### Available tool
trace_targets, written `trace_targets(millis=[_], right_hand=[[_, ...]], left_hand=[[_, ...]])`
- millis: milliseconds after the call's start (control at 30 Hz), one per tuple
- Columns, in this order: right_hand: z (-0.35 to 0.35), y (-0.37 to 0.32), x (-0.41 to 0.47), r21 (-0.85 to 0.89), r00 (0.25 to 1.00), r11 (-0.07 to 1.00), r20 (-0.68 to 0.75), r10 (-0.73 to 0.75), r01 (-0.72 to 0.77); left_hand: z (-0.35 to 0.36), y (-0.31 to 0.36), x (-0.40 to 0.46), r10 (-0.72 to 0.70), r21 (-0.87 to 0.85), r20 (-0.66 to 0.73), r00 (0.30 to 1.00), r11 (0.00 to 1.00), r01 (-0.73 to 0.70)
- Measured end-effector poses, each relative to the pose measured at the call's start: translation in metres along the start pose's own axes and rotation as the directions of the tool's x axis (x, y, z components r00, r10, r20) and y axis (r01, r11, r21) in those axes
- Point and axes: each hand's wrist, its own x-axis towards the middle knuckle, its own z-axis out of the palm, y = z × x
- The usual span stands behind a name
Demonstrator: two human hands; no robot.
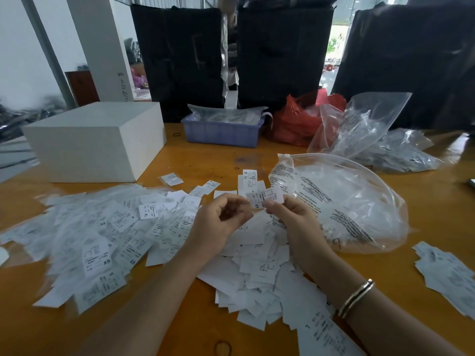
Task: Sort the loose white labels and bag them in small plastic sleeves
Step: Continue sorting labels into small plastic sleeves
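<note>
A wide heap of loose white labels covers the orange table, printed with sizes such as XS and XL. My right hand pinches a small stack of labels between thumb and fingers above the heap. My left hand is beside it with fingers curled; a thin clear sleeve seems to lie in it, but I cannot tell for sure. A large clear zip bag full of small plastic sleeves lies just right of my hands.
A white box stands at the back left. A blue tray of bagged labels, a red bag and more clear bags sit behind. Another label pile lies at the right edge. Black bundles wall the far side.
</note>
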Motion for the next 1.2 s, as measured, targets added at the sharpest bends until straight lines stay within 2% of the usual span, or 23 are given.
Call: trace_targets(millis=[133, 300, 567, 833, 1200], right_hand=[[-0.0014, 0.0000, 0.0009, 0.002, 0.999, 1.000, -0.050, -0.005, 0.005], [-0.0045, -0.0014, 0.0020, 0.100, 0.996, 0.995, -0.081, 0.031, -0.023], [-0.0045, 0.0008, 0.0039, -0.087, 0.997, 0.996, -0.070, 0.021, -0.027], [-0.0086, -0.0022, 0.0060, 0.094, 0.992, 0.995, -0.115, 0.046, -0.035], [-0.0082, 0.0025, 0.0036, -0.177, 0.999, 0.983, -0.006, -0.054, 0.052]], left_hand=[[-0.0002, -0.0005, 0.0007, -0.038, -0.077, -0.039, 0.999, 0.996, 0.035], [0.0003, 0.0000, 0.0013, -0.055, -0.111, -0.042, 0.998, 0.993, 0.050], [-0.0007, -0.0031, 0.0017, -0.062, -0.086, -0.071, 0.996, 0.995, 0.056], [-0.0012, -0.0046, 0.0027, -0.077, -0.119, -0.068, 0.995, 0.991, 0.068], [-0.0019, -0.0029, 0.0017, -0.041, -0.098, -0.057, 0.998, 0.995, 0.035]])
